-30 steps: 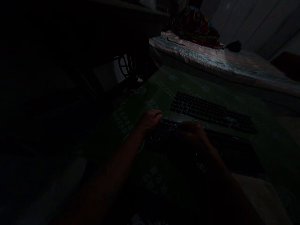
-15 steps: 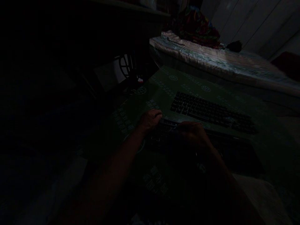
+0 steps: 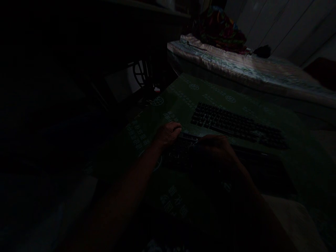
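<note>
The scene is very dark. A dark keyboard (image 3: 181, 155) lies on a green printed mat (image 3: 183, 91) close to me. My left hand (image 3: 168, 134) curls around its far left corner and holds it. My right hand (image 3: 217, 150) rests over the middle of that keyboard with the fingers bent; what is in them is lost in shadow. A second black keyboard (image 3: 236, 124) lies farther back on the mat, untouched by either hand.
Behind the mat runs a bed (image 3: 249, 70) with a pale sheet and a bundle of colourful cloth (image 3: 220, 31) on it. A round metal wheel (image 3: 140, 73) stands at the mat's far left. The left side is in darkness.
My right hand has shifted slightly over the near keyboard. My left hand stays at the corner.
</note>
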### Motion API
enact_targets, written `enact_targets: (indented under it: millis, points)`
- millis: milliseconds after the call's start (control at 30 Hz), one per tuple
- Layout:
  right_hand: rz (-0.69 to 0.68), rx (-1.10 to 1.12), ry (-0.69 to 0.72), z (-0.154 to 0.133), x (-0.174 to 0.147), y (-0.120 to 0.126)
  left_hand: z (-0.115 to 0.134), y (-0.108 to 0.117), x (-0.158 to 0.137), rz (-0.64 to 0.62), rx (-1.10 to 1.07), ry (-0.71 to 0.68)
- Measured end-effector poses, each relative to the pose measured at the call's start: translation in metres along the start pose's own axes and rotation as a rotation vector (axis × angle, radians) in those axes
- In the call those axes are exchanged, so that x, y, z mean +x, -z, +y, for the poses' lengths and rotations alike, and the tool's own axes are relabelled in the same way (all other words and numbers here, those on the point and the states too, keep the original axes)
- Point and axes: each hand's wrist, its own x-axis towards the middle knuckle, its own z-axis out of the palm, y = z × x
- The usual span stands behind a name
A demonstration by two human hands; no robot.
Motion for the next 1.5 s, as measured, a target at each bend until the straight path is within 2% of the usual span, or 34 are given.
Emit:
enact_targets:
  millis: [133, 267, 767, 967, 1100, 1300, 1500]
  points:
    - [-0.016, -0.018, -0.024, 0.000, -0.001, 0.003, 0.001, 0.001, 0.000, 0.002, -0.006, 0.004]
    - [0.046, 0.007, -0.080, -0.004, -0.004, 0.010, 0.000, 0.001, 0.000, 0.001, -0.012, -0.003]
    - [-0.005, -0.027, 0.003, -0.001, -0.003, 0.007, 0.000, 0.000, 0.000, 0.003, -0.021, 0.012]
    - [-0.001, 0.000, -0.085, -0.004, -0.006, 0.013, 0.001, 0.002, 0.000, -0.008, -0.019, 0.000]
    - [-0.001, -0.032, -0.037, -0.006, -0.006, 0.012, 0.002, 0.002, 0.000, -0.006, -0.015, 0.004]
    - [-0.038, -0.025, -0.083, -0.005, -0.007, 0.013, 0.000, 0.001, -0.001, -0.006, -0.010, 0.001]
    - [-0.044, -0.060, -0.051, -0.005, -0.006, 0.011, -0.001, 0.000, 0.000, 0.002, -0.015, 0.012]
